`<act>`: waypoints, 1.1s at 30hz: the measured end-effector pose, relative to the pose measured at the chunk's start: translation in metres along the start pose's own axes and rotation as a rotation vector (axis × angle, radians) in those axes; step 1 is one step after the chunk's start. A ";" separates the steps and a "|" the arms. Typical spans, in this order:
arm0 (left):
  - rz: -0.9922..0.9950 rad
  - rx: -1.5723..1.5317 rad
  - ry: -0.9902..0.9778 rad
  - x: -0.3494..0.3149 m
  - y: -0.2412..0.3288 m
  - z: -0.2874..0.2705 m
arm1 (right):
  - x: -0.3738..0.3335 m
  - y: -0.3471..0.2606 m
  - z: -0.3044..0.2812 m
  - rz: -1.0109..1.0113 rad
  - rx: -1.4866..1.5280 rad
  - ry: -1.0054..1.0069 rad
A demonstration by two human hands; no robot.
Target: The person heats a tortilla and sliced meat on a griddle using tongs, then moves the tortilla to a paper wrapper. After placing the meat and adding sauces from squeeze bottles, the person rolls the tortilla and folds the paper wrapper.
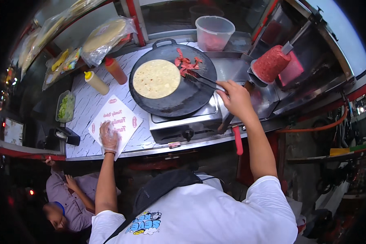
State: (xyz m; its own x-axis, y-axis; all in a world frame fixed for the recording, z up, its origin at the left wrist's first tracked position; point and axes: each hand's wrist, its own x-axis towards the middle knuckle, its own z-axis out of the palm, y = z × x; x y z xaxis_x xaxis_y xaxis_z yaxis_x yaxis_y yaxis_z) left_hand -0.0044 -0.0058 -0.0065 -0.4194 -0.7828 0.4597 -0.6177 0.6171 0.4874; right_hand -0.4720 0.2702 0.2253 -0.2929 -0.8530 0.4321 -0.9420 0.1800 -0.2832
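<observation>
My left hand, in a clear plastic glove, lies on a white printed paper sheet on the counter, fingers stretched over it. My bare right hand is closed round the handle of dark tongs. Their tips touch strips of red meat on the right half of a round black griddle. Beside the meat, a pale flatbread with light brown spots lies flat on the griddle. The griddle sits on a metal gas stove.
Two sauce bottles and a tub of shredded greens stand left. A clear bucket is behind; a meat cone stands right. A red-handled tool hangs at the front edge. Another person is lower left.
</observation>
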 end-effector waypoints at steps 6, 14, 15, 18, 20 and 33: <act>0.075 0.236 0.019 0.007 0.020 0.004 | 0.040 0.016 0.012 0.015 0.044 0.031; -0.024 0.378 -0.088 0.006 0.035 -0.003 | 0.061 0.021 0.027 -0.020 -0.019 -0.021; -0.058 0.380 -0.098 0.002 0.037 -0.002 | 0.062 0.019 0.024 -0.030 -0.019 -0.024; -0.051 0.403 -0.105 0.008 0.039 -0.002 | 0.063 0.018 0.015 -0.031 0.062 0.047; -0.069 0.388 -0.114 0.011 0.048 0.003 | 0.057 0.033 0.021 -0.037 0.006 0.026; -0.104 0.370 -0.115 0.004 0.034 0.000 | 0.050 0.023 0.020 -0.066 0.147 0.040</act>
State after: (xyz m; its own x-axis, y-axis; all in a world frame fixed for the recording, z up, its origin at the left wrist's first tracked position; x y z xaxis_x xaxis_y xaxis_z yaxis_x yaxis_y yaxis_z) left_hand -0.0273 0.0121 0.0116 -0.4012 -0.8562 0.3254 -0.8496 0.4806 0.2174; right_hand -0.5049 0.2219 0.2229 -0.2405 -0.8397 0.4870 -0.9260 0.0480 -0.3745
